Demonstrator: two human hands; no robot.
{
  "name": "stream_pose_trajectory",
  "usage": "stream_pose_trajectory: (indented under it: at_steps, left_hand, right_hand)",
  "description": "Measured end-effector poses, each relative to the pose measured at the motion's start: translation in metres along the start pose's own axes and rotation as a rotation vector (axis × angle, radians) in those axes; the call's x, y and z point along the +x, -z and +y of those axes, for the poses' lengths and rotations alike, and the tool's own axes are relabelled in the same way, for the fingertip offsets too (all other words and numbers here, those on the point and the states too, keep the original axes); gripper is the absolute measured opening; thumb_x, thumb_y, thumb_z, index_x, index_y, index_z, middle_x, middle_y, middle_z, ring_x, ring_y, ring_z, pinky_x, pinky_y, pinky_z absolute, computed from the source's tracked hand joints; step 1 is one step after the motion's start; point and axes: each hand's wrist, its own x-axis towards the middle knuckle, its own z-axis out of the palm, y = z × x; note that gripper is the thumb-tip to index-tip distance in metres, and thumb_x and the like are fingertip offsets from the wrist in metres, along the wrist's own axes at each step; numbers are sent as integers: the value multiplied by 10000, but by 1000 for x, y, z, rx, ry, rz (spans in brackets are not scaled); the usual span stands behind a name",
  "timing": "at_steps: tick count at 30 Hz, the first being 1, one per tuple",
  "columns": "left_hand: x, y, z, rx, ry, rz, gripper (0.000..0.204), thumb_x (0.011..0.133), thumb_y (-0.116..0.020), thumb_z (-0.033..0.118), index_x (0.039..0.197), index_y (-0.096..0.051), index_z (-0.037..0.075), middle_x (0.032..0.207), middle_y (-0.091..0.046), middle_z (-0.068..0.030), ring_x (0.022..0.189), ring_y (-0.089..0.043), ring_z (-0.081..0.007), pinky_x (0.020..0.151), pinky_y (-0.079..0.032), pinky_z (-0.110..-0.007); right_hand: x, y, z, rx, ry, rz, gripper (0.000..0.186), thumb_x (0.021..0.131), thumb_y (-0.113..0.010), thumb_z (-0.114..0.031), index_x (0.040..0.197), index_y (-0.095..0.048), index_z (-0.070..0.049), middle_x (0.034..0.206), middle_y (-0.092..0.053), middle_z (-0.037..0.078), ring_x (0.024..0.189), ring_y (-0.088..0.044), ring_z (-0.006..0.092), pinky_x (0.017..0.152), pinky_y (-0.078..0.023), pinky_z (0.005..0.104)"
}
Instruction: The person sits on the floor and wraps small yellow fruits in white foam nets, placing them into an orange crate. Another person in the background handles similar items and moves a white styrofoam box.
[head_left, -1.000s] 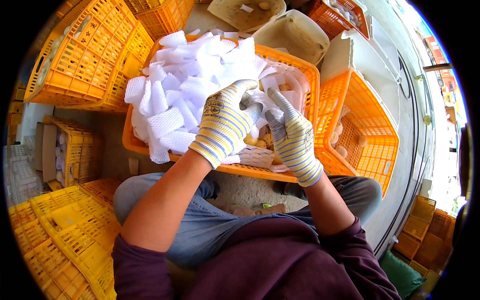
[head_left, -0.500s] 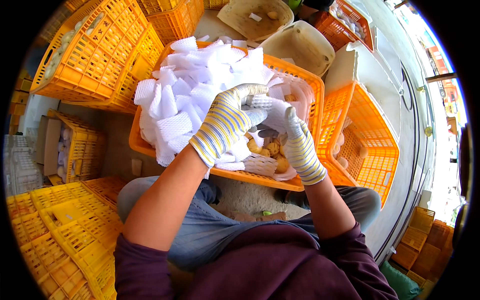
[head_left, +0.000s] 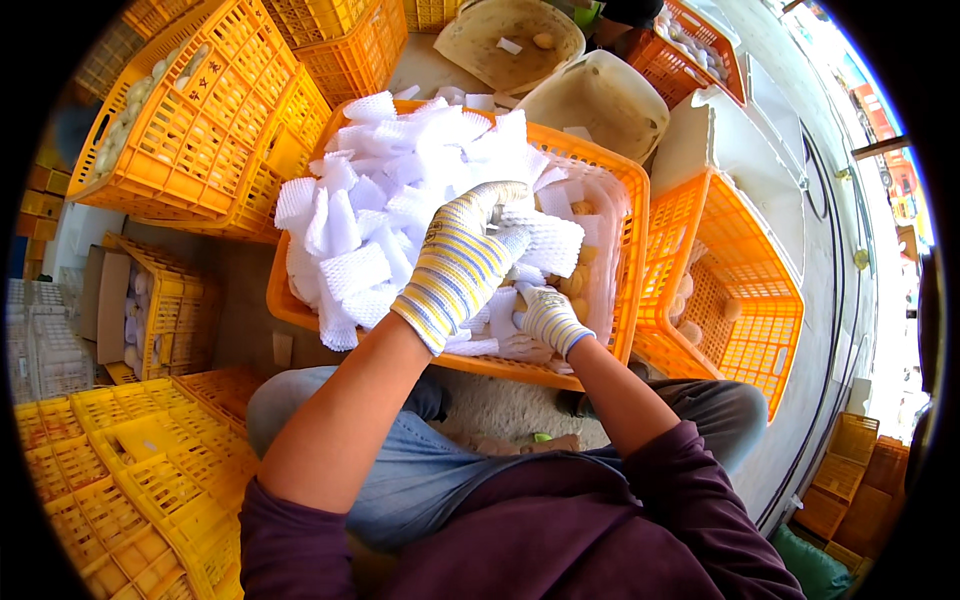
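My left hand [head_left: 465, 250], in a striped knit glove, holds a white foam net sleeve [head_left: 548, 243] between thumb and fingers, above the orange crate [head_left: 633, 235]. Lower down, my gloved right hand [head_left: 552, 318] reaches inside the crate's near edge. Its fingers are curled among the foam sleeves and the round yellowish fruit [head_left: 573, 283]; what they hold, if anything, is hidden. A heap of white foam sleeves [head_left: 400, 165] fills the crate's left and middle. Clear plastic lining [head_left: 607, 200] shows along its right side, where more of the fruit lies partly covered.
Stacked yellow crates [head_left: 215, 110] stand at the far left, others [head_left: 120, 480] at the near left. An orange crate [head_left: 725, 290] with a few round fruits stands on the right. Two worn, pale tubs [head_left: 600, 100] sit beyond the crate. My knees flank its near side.
My right hand has dropped from beside the foam sleeve down toward the crate's near edge. The left hand still holds the sleeve, which now shows more fully.
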Motion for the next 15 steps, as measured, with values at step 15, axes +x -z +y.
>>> stream_pose_trajectory:
  at_steps: [15]
  left_hand:
    - [0,9,-23,741,-230,216,411,873,-597,0,1281,-575,37,1146,-667,-153,1023,-649,-246,921,-509,-331]
  right_hand:
    - [-70,78,64,1888,-39,-93,464,916,-660,-299,1261,-565,-4,1064,-673,108,913,-685,230,795,-554,344]
